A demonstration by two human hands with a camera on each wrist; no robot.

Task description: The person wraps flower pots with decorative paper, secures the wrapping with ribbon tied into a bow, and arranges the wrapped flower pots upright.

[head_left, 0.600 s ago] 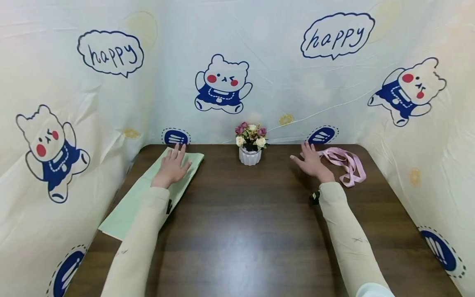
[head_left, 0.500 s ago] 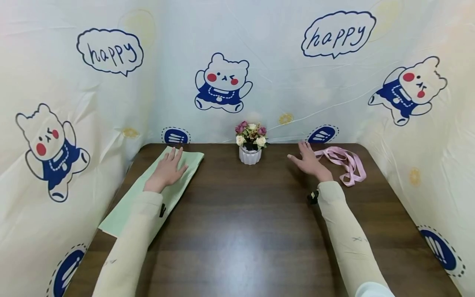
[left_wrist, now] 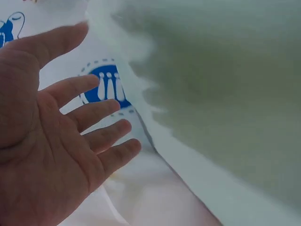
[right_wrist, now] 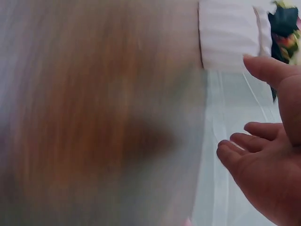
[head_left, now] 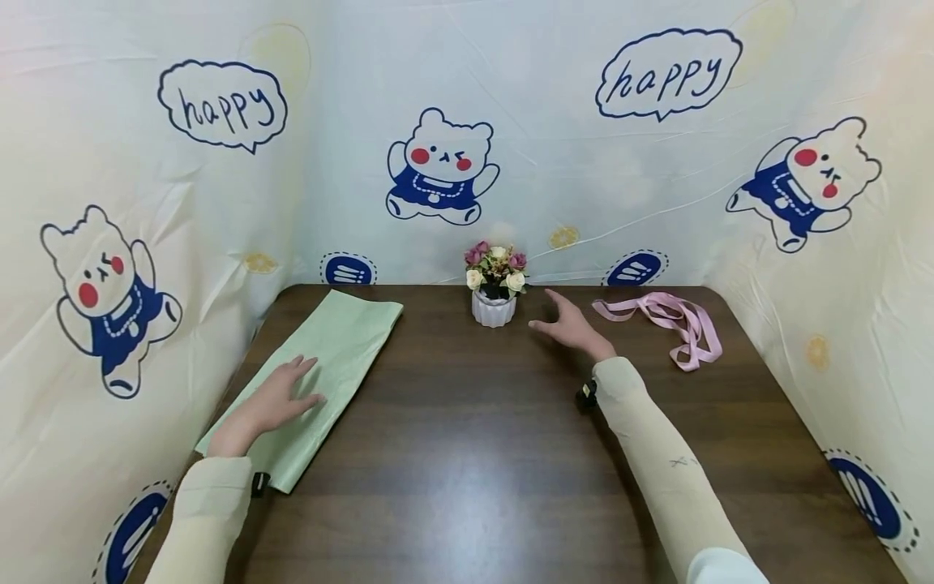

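Observation:
My left hand (head_left: 273,399) is over the near half of a flat light green sheet (head_left: 343,337), which looks folded and lies along the table's left side. In the left wrist view the left hand (left_wrist: 61,127) has its fingers spread and holds nothing, with the green sheet (left_wrist: 225,94) beside the fingertips. My right hand (head_left: 571,326) reaches toward a white fluted flower pot (head_left: 494,310) at the table's back middle, thumb and fingers apart. In the right wrist view the white pot (right_wrist: 230,37) is just past the thumb of the right hand (right_wrist: 268,155), and nothing is held.
A loosely looped pink ribbon (head_left: 682,320) lies at the back right of the dark brown wooden table (head_left: 467,438). Pink and white flowers (head_left: 496,266) fill the pot. A printed cloth backdrop (head_left: 554,122) stands right behind the table and along both sides.
My left hand has drawn back toward me and left across the green sheet. My right hand has moved left, from beside the pink ribbon to near the flower pot.

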